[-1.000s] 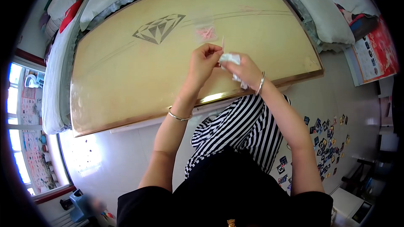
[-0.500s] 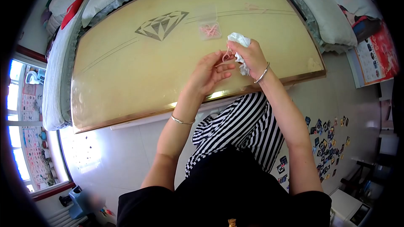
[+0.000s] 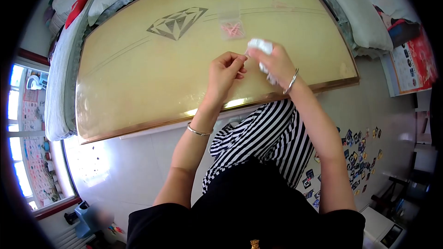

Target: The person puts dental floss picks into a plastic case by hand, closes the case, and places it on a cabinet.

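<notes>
My left hand (image 3: 226,74) is over the near part of the table, its thumb and fingers pinched together on a thin pink pick. The pick is mostly hidden by my fingers, and only a faint pale end shows between the two hands. My right hand (image 3: 278,63), slightly blurred, grips a crumpled white tissue (image 3: 260,45) just to the right, close to the left fingertips. Beyond the hands lies a clear plastic box (image 3: 232,37) with its lid up, holding several pink picks (image 3: 232,29) of thin stick shape.
The yellowish table (image 3: 138,92) has a metallic edge and a diamond pattern (image 3: 177,23). More pink pieces (image 3: 282,4) lie at its far right. Sofas (image 3: 62,83) border it left and behind. Small cards (image 3: 357,157) are scattered on the floor at right.
My left fingers have closed, so the pink pick that showed as a loop is now mostly hidden. My right hand with the tissue has shifted slightly. The camera view has tilted a little.
</notes>
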Demonstrator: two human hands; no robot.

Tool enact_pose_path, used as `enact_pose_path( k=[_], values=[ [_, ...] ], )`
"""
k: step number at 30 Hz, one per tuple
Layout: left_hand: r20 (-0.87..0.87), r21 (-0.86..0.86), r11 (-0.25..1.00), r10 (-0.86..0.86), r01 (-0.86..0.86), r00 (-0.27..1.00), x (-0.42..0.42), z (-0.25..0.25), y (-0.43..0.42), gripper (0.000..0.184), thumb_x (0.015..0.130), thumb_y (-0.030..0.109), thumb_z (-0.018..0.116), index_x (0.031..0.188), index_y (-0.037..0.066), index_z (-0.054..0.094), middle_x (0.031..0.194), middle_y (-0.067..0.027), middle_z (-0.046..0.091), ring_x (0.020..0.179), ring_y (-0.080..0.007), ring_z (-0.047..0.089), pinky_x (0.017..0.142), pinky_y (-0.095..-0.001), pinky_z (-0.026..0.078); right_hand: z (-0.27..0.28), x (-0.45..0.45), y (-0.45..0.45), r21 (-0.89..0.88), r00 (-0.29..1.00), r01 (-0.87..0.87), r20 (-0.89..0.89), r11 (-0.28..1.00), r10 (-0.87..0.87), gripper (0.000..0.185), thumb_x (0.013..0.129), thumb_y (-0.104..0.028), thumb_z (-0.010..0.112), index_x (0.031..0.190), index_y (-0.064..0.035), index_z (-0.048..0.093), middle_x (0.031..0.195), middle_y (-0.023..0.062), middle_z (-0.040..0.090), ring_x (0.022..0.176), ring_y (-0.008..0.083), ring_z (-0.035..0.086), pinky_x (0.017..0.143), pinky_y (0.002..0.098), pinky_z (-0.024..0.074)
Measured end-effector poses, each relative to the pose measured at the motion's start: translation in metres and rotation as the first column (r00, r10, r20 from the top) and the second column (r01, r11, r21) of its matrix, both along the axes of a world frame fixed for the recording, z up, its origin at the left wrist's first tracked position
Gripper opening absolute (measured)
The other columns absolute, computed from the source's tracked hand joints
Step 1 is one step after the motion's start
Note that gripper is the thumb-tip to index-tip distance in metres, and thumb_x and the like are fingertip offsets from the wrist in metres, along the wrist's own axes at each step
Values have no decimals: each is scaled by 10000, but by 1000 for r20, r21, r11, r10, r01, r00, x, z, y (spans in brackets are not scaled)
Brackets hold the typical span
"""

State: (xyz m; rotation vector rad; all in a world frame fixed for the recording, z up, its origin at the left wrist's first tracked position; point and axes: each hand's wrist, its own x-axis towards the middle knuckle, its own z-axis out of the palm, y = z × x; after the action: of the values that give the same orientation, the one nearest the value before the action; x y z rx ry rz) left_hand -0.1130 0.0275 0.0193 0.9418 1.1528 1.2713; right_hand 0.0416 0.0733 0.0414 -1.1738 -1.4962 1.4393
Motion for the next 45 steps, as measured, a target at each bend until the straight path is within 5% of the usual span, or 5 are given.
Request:
enact_pose_path(
  k=[12, 20, 22, 28, 45],
  values=[
    [346, -150, 984, -37, 94, 938, -4, -2, 2, 150, 929, 160, 486, 901, 32, 559, 758, -22, 541, 635, -96, 526, 555, -209, 456, -6, 11, -12, -151, 977, -6, -210, 988, -27, 188, 830, -205, 640, 898, -30, 660, 700, -70, 554, 580, 12, 468, 498, 190, 365],
    [936, 60, 760, -268, 647, 228, -4, -21, 3, 212, 959, 216, 371, 887, 59, 493, 765, -26, 508, 678, -135, 518, 562, -252, 453, -1, 0, -5, -42, 949, -25, -314, 999, 11, 162, 826, -162, 642, 922, -32, 643, 748, -49, 586, 601, 21, 486, 515, 192, 379],
    [698, -147, 876, -238, 460, 675, -3, -5, -2, 263, 971, 258, 370, 945, 43, 518, 811, -57, 568, 718, -151, 578, 572, -245, 478, 6, -6, -8, -54, 945, -12, -327, 998, -7, 123, 815, -150, 653, 875, -44, 634, 725, -57, 570, 595, 21, 476, 513, 194, 374],
    [73, 21, 999, -38, 37, 997, -8, 0, -8, 202, 925, 216, 538, 965, 22, 580, 806, -47, 601, 712, -111, 604, 580, -214, 496, -12, -14, -6, -35, 961, 105, -253, 994, -110, 95, 799, -138, 660, 837, -57, 630, 716, -51, 570, 591, 22, 476, 515, 201, 383],
    [-675, 358, 930, 195, 85, 712, -52, -18, 111, 177, 832, 143, 628, 965, 27, 610, 675, -48, 604, 606, -126, 591, 557, -257, 457, -29, -48, 114, -67, 975, 208, -68, 976, -213, 149, 706, -156, 642, 733, -11, 621, 687, 27, 605, 581, 107, 537, 529, 263, 420]
  ],
)
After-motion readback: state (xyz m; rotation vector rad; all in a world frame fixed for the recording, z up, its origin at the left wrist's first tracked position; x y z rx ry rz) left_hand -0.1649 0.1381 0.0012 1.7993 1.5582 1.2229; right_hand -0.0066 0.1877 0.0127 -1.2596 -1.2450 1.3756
